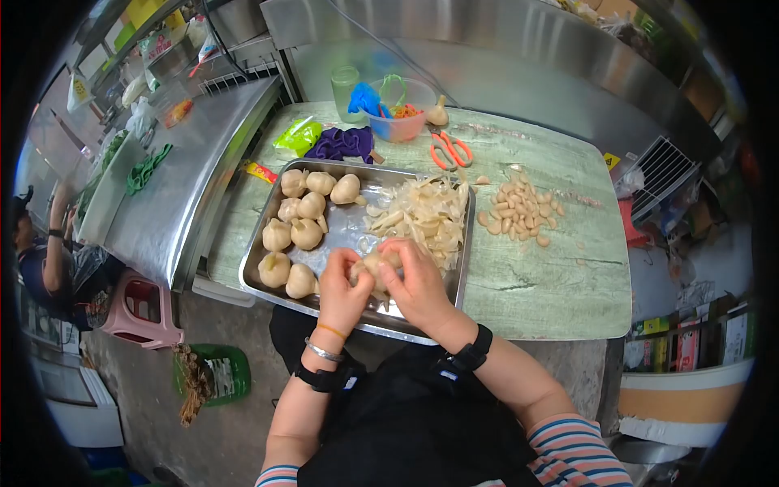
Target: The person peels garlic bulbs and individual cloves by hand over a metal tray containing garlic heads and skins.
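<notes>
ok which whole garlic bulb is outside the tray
The garlic bulb beside the clear bowl; the other bulbs are in or over the metal tray.

Place: a working kitchen, apparently commercial
Left of frame: a stainless steel counter (pixel 207 154) holding a tray of greens (pixel 104 183)
Top of frame: steel panelling (pixel 389 69) behind the green worktop (pixel 568 276)
Lower left: a pink plastic stool (pixel 139 312) and green basket (pixel 231 375) on a bare grey floor (pixel 162 414)

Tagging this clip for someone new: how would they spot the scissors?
On the green table, look beyond the metal tray. The scissors lie just before the clear plastic bowl, their orange-rimmed handles setting them apart from the purple cloth.
</notes>
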### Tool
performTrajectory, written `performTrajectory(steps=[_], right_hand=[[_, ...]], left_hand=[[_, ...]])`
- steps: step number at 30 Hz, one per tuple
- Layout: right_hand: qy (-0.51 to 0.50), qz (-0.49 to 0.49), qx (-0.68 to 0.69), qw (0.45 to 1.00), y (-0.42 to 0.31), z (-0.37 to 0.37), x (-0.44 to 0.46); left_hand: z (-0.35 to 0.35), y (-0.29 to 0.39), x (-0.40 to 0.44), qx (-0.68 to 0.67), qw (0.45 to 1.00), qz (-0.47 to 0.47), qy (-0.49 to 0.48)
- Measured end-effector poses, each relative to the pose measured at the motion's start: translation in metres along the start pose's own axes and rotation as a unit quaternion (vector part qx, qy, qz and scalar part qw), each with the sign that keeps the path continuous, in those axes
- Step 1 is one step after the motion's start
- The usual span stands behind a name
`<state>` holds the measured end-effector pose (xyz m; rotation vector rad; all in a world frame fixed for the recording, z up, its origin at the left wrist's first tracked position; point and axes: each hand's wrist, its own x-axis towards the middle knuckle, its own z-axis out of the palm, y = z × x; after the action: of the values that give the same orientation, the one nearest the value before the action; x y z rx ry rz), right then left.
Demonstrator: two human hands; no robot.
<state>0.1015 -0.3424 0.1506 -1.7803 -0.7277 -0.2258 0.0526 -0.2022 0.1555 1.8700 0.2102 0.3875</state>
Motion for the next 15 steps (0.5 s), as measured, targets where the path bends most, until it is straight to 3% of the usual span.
performTrajectory(steps=[1, 2, 4, 5, 7, 9, 11, 12, 14, 15], right_hand=[[-0.038, 0.018, -0.023, 0.999, -0.005, 0.000, -0.001], [-0.076, 0.035, -0.046, 0.995, -0.009, 0.000, -0.001], [-0.065, 0.048, 0.000, 0.997, -0.003, 0.001, -0.001], [-0.053, 0.063, 0.045, 0.996, 0.001, 0.002, 0.000], [-0.059, 0.073, 0.058, 0.994, 0.005, 0.004, -0.001], [-0.063, 0.084, 0.067, 0.992, 0.004, 0.002, -0.001], [-0.077, 0.115, 0.089, 0.986, 0.001, 0.002, 0.001], [-0.077, 0.115, 0.090, 0.986, 0.004, 0.003, 0.001], [-0.026, -0.001, 0.041, 0.999, 0.012, 0.007, 0.000], [-0.026, -0.001, 0.041, 0.999, 0.009, 0.006, 0.001]], left_hand=[[0.002, -0.002, 0.000, 0.094, 0.989, 0.098, 0.064], [0.003, -0.003, -0.001, 0.094, 0.989, 0.099, 0.064], [0.002, -0.004, -0.005, -0.034, 0.998, 0.035, 0.043], [-0.001, -0.004, -0.003, -0.034, 0.998, 0.035, 0.044], [-0.009, 0.000, 0.001, -0.229, 0.967, -0.104, -0.034], [-0.009, 0.004, 0.003, -0.236, 0.964, -0.115, -0.044], [-0.010, 0.004, 0.006, -0.361, 0.916, -0.162, -0.067], [-0.010, 0.004, 0.007, -0.361, 0.916, -0.161, -0.067], [-0.010, 0.003, 0.009, -0.387, 0.898, -0.194, -0.083], [-0.009, 0.004, 0.008, -0.387, 0.898, -0.194, -0.083]])
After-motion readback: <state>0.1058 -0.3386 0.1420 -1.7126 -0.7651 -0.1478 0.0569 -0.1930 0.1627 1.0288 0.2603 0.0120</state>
